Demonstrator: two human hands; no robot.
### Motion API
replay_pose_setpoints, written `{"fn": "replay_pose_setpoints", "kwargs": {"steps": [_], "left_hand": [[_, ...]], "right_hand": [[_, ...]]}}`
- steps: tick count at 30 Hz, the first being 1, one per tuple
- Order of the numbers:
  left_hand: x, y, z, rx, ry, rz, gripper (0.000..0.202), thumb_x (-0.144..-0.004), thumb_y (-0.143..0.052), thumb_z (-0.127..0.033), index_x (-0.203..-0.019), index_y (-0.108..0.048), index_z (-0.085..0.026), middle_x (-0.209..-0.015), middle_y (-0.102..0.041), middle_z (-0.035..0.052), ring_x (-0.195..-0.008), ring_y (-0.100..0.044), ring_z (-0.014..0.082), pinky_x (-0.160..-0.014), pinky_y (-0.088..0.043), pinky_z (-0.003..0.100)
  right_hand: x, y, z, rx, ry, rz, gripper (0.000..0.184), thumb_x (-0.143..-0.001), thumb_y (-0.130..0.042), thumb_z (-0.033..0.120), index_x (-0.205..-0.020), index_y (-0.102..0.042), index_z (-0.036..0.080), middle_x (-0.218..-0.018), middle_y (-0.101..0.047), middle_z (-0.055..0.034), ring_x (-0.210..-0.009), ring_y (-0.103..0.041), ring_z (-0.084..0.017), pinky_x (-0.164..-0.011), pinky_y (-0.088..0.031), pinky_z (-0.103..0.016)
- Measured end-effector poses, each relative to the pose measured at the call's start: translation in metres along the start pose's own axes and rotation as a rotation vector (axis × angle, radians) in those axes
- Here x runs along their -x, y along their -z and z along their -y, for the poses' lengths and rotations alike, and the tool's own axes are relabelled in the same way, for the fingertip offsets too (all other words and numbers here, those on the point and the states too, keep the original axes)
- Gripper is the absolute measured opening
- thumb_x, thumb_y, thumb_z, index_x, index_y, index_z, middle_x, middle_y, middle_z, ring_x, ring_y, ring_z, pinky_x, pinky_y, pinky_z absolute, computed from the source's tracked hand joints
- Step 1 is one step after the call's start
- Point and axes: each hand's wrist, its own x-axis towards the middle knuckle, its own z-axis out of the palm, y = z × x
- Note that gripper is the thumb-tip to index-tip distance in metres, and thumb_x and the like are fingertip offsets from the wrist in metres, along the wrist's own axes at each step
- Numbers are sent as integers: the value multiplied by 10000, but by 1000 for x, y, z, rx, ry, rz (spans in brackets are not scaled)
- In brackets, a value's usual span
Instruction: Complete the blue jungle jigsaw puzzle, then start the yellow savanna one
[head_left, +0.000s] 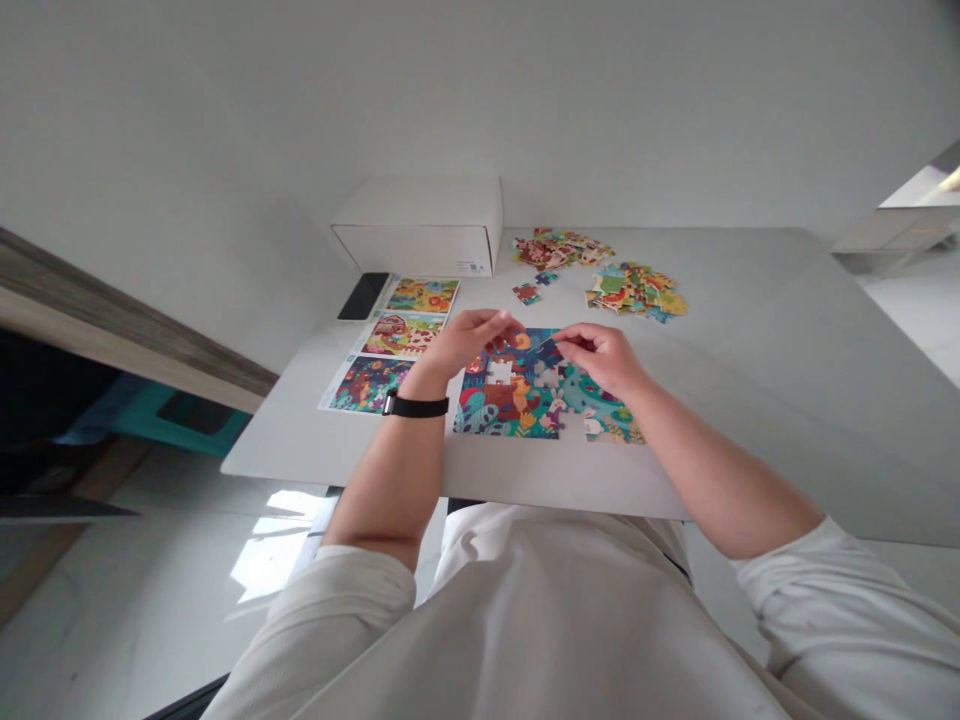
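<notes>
A partly assembled colourful jigsaw puzzle [525, 400] lies on the white table [750, 400] in front of me, with a few gaps showing white. My left hand [465, 345], with a black band on the wrist, hovers over the puzzle's upper left, fingers pinched on an orange puzzle piece [520, 341]. My right hand [604, 355] is over the upper right part, fingers curled and pinched on a small dark piece [553, 343]. The two hands nearly meet above the puzzle.
Loose piles of puzzle pieces [634, 288] lie at the far side, with two stray pieces [527, 292] nearer. A white box [420, 228] stands at the back left, a black phone [364, 296] beside a picture sheet [397, 340].
</notes>
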Motion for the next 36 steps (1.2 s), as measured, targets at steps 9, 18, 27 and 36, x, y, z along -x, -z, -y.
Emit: {"fn": "replay_pose_setpoints", "kwargs": {"steps": [9, 18, 27, 36], "left_hand": [[-1, 3, 0, -25, -22, -102, 540, -871, -729, -696, -939, -795, -164, -795, -741, 46, -665, -604, 118, -621, -440, 244], [-3, -19, 2, -115, -35, 178, 391, -835, -784, -516, -1009, -822, -168, -859, -782, 51, -747, -673, 163, -685, -492, 268], [2, 15, 4, -243, 98, 9, 284, -804, -772, -425, -911, -810, -164, -757, -741, 28, -640, -589, 129, -603, -415, 255], [1, 24, 9, -300, 199, 0, 211, -764, -785, -364, -838, -807, -167, -715, -732, 15, -614, -561, 123, -612, -416, 257]], "right_hand": [[1, 2, 2, 39, -3, -1, 408, -897, -732, 587, -1040, -829, 217, -773, -741, -30, -644, -603, -164, -615, -484, -307], [-6, -9, 3, 57, 8, 128, 370, -888, -761, 567, -1069, -804, 247, -877, -791, -45, -724, -683, -196, -683, -555, -334], [-31, -14, 24, 299, 135, 150, 239, -925, -744, 441, -1061, -731, 244, -995, -776, -59, -841, -702, -224, -813, -570, -374], [-26, -44, 8, 533, 438, 217, 139, -941, -740, 285, -1066, -695, 244, -1136, -713, -103, -1097, -676, -292, -1009, -545, -456]]}}
